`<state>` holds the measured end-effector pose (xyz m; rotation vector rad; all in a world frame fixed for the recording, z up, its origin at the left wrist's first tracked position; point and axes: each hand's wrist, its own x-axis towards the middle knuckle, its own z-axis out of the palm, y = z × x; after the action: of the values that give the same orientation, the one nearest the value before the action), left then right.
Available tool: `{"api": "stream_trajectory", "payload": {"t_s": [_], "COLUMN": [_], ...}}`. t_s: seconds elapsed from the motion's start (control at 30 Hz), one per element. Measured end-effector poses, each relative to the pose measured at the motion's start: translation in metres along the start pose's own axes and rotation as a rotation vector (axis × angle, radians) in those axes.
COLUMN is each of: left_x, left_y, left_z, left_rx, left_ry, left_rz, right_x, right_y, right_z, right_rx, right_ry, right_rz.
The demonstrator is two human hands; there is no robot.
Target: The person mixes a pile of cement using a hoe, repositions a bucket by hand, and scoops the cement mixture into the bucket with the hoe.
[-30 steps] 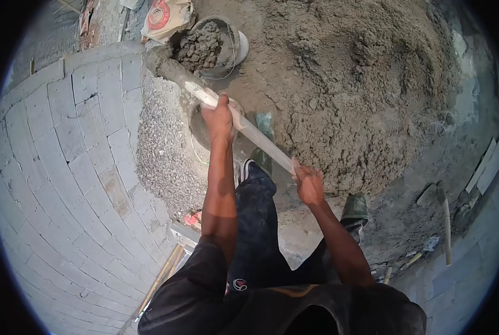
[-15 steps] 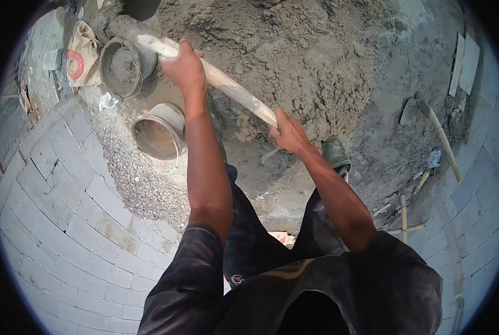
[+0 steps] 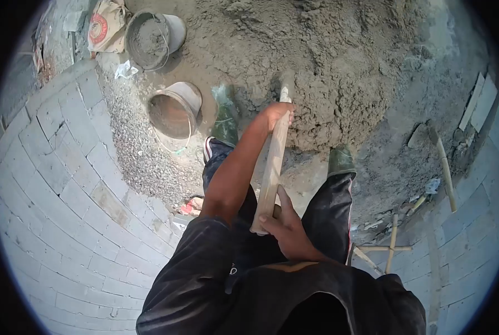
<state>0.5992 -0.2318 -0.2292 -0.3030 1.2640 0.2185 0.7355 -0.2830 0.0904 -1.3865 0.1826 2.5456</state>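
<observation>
My left hand [image 3: 279, 113] is closed around the upper part of a pale wooden tool handle [image 3: 274, 162]. The handle's far end goes down into a heap of wet grey mortar [image 3: 338, 95], where the tool's head is hidden. My right hand [image 3: 285, 226] is at the near end of the handle, its thumb across the wood and its other fingers extended along the side, in a loose hold. Both my boots, one green boot [image 3: 225, 114] and another boot [image 3: 341, 161], stand at the edge of the heap.
To the left, a bucket [image 3: 132, 42] holds mortar, and a second bucket [image 3: 155, 124] stands nearer, beside gravel [image 3: 140, 176]. A torn paper sack [image 3: 107, 28] lies behind them. Right of the heap lies another wooden-handled tool [image 3: 443, 167]. Block paving [image 3: 65, 206] runs along the left.
The handle has swung from the buckets at upper left to the heap in front of me. My left hand has moved right, and my right hand has come down close to my body.
</observation>
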Motion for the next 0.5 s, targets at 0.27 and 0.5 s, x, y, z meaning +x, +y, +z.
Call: {"api": "stream_trajectory", "payload": {"t_s": [0.27, 0.5], "left_x": [-0.241, -0.233], "left_y": [0.072, 0.121], "left_z": [-0.064, -0.120], "left_rx": [-0.225, -0.255], "left_ry": [0.405, 0.837], "left_rz": [0.469, 1.104], "right_x": [-0.044, 0.147], "right_y": [-0.019, 0.007], "right_z": [0.062, -0.042], "right_rx": [-0.118, -1.687], "right_ry": [-0.535, 0.137], "right_rz": [0.103, -0.620]}}
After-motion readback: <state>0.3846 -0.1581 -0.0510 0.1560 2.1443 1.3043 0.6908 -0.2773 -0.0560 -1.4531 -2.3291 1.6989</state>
